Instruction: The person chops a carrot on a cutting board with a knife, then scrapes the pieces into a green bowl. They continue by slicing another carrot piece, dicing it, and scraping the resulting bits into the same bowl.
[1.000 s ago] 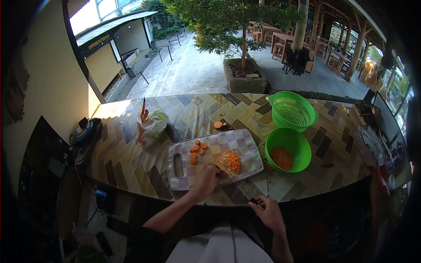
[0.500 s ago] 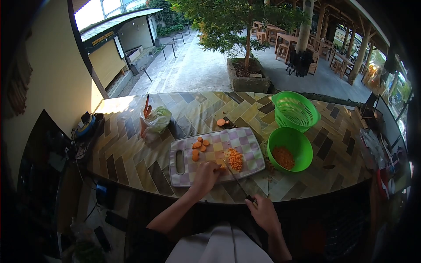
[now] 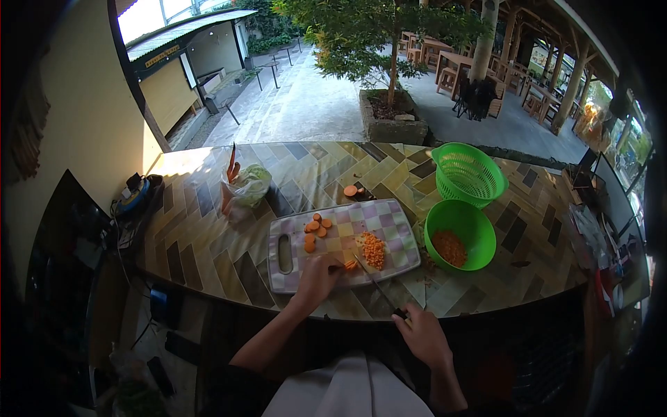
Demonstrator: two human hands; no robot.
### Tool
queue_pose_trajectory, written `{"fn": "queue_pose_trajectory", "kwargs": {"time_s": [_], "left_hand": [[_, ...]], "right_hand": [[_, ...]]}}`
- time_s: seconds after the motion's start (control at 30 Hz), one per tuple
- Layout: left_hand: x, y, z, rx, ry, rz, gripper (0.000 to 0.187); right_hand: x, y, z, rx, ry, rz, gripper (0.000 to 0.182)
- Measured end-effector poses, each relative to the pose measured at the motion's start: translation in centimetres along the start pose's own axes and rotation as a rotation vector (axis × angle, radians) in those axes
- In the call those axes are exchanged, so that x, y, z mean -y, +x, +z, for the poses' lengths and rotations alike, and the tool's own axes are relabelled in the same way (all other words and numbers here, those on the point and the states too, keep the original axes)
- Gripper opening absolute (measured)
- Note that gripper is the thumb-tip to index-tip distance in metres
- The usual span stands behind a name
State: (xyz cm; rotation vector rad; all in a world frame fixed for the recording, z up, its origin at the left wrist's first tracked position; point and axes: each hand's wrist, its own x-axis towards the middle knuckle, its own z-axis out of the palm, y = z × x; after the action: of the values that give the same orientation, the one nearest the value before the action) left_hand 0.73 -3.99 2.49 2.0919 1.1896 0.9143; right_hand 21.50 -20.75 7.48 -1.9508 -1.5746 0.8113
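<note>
A checkered cutting board (image 3: 326,224) lies on the table before me. My right hand (image 3: 422,333) grips the dark handle of a knife (image 3: 376,288), whose blade reaches up-left over the board's near edge. The tip is close to some cut carrot strips (image 3: 351,265). With closed fingers, my left hand (image 3: 319,279) rests at those strips, its fingertips on their left end. Orange carrot slices (image 3: 318,226) sit at the board's upper left. A heap of diced carrot (image 3: 373,251) lies just beyond the knife tip.
Right of the board stands a green bowl (image 3: 483,243) with diced orange pieces inside; a green colander (image 3: 472,174) is behind it. A plastic bag of vegetables (image 3: 248,186) sits back left. A carrot piece (image 3: 350,190) lies beyond the board. Cables and a blue item (image 3: 132,198) are far left.
My left hand has shifted slightly left, so more of the carrot strips shows beside its fingertips. The knife stays in my right hand, almost in the same place.
</note>
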Motion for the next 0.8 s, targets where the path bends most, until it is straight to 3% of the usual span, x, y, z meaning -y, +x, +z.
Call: {"fn": "queue_pose_trajectory", "kwargs": {"time_s": [0.7,0.8], "left_hand": [[0.7,-0.1,1.2,0.012,-0.025,0.064,0.016],[-0.9,-0.2,0.7,0.042,-0.100,-0.068,0.017]], "right_hand": [[0.2,-0.9,0.1,0.017,-0.030,0.030,0.036],[0.1,-1.0,0.1,-0.010,-0.019,0.038,0.035]]}}
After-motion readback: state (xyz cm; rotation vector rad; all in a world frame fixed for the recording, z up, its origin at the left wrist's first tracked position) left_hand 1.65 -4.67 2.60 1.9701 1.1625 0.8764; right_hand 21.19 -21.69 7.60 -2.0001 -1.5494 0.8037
